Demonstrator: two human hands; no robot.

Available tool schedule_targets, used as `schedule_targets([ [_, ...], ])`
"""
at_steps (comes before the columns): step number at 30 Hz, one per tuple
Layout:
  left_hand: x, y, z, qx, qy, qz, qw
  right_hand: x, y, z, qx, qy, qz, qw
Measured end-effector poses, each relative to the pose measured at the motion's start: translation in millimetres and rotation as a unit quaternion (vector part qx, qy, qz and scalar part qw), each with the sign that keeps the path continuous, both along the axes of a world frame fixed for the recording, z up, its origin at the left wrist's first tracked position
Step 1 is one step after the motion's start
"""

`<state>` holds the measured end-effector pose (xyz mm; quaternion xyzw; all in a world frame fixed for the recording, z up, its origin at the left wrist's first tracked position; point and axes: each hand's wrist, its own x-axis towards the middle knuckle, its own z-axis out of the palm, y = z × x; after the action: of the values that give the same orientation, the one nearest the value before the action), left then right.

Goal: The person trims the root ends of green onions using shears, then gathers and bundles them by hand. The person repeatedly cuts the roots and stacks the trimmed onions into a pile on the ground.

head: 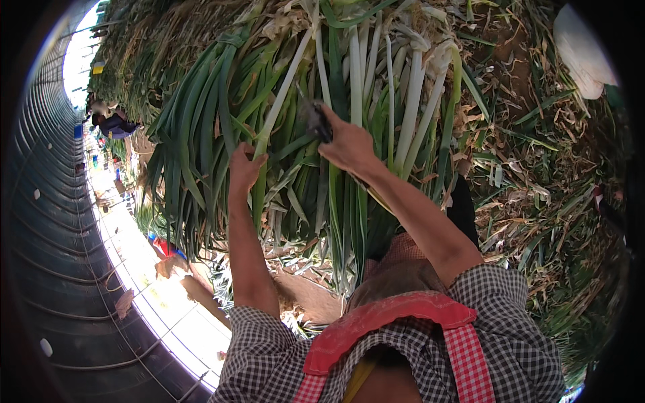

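Observation:
My left hand (247, 169) grips one large green onion stalk (282, 103) near where its white shank turns green, with its leaves hanging down. In my right hand (352, 146) is a small dark-handled tool (318, 121), blurred, with what looks like a thin blade pointing up and left. It is held just right of the gripped stalk. Several other green onions (357, 75) lie side by side in front of me, their white ends away from me. Left of my left hand droops a bundle of green leaves (196, 131), tied near its top.
Cut leaves and dry scraps (524, 166) cover the ground at right, with a white sheet-like thing (584, 55) beyond. A heap of onion leaves (151, 50) rises at the back left. Another person (117, 125) is farther off, near the ribbed tunnel wall (45, 216).

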<state>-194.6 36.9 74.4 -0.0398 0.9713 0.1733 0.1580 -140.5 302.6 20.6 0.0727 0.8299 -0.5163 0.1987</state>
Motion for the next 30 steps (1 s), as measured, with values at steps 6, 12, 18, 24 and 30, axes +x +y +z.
schedule_targets([
  [6,6.4,26.0,-1.4,0.076,-0.089,0.009,0.993,-90.1,42.8,-20.5,0.058,0.034,-0.113,0.991],
  [12,38.9,30.1,-36.4,0.127,-0.106,-0.001,0.986,-64.5,49.1,-16.3,0.112,0.042,-0.025,0.992],
  [18,66.4,59.8,-58.2,0.205,-0.119,0.013,0.972,-66.4,62.8,-17.1,0.158,0.062,-0.03,0.985],
  [24,86.3,86.7,-68.5,0.19,-0.192,0.021,0.963,-41.0,73.2,-23.6,0.116,0.086,0.032,0.989],
  [30,88.9,101.8,-86.7,0.169,-0.211,0.011,0.963,-56.5,81.2,-59.7,0.126,0.085,-0.017,0.988],
])
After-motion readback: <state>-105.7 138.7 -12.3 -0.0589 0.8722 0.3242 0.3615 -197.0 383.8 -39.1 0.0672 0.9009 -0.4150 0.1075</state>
